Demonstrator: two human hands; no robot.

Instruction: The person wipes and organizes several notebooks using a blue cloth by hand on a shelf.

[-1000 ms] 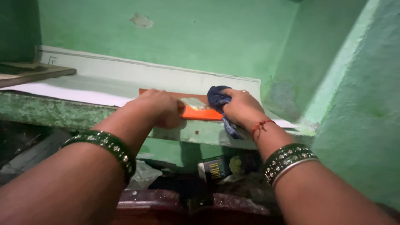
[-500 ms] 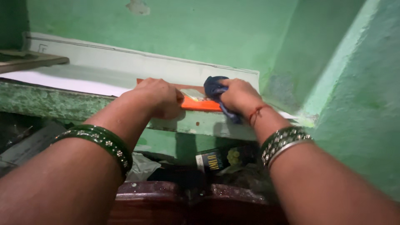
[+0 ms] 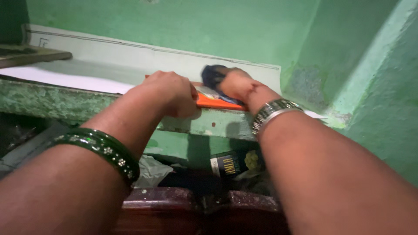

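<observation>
Both forearms reached forward over a worn green ledge [image 3: 39, 101] lined with white paper [image 3: 87, 65]. The left hand [image 3: 172, 92] lay knuckles-up, fingers curled down onto the near end of a flat orange packet [image 3: 217, 102] at the ledge's front edge, pinning it there. The right hand [image 3: 237, 83] was bunched tight around a dark blue cloth [image 3: 212, 75] and pressed it on the packet's far end; motion blur left its fingers hard to make out. Green bangles [image 3: 102, 150] ringed the left wrist.

Both arms reach forward, left hand [image 3: 172, 93] fisted, right hand [image 3: 235, 83] clenched.
</observation>
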